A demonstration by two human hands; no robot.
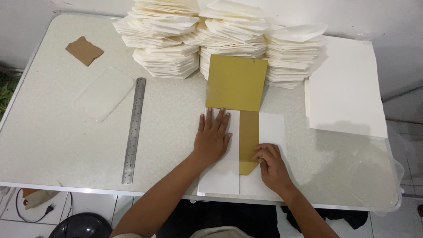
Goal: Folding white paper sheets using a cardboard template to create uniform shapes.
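On the surface [66, 132], near its front edge, the white paper [220, 176] folded around the gold card [236, 83] looks thin, light and easy to crease, so the left hand [212, 140] presses it flat with fingers spread while the right hand [271, 165] pinches the right flap's edge.

The left hand [212, 139] lies flat, fingers spread and pointing away. The right hand [271, 164] is curled, fingertips pinched together. Both arms reach forward.
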